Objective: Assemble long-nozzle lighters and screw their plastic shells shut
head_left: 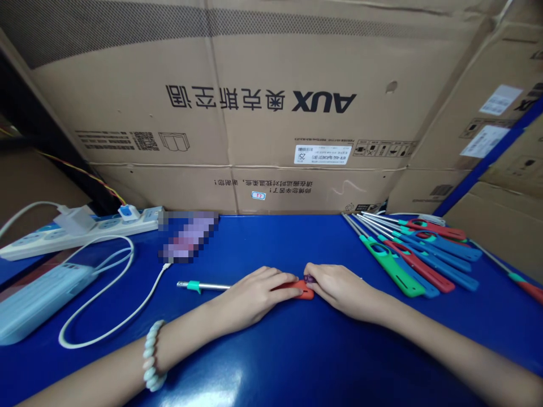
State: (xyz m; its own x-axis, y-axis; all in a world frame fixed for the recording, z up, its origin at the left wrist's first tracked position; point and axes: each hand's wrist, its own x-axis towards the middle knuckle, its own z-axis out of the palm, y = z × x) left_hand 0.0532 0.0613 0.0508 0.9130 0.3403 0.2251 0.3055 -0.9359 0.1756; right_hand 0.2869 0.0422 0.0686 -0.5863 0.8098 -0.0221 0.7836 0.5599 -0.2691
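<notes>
A red long-nosed lighter lies low over the blue table, its metal tube pointing left. My left hand is closed around its handle, covering much of it, and a beaded bracelet circles that wrist. Near the tube's far end sits a teal plastic piece. At the butt of the handle, my right hand pinches a small dark purple piece. Fingers hide most of that piece, so its kind does not show.
Several green, blue and red lighters lie fanned out at the right, with another red lighter at the edge. On the left are a power strip, a light-blue box-shaped device and a white cable. Cardboard walls the back.
</notes>
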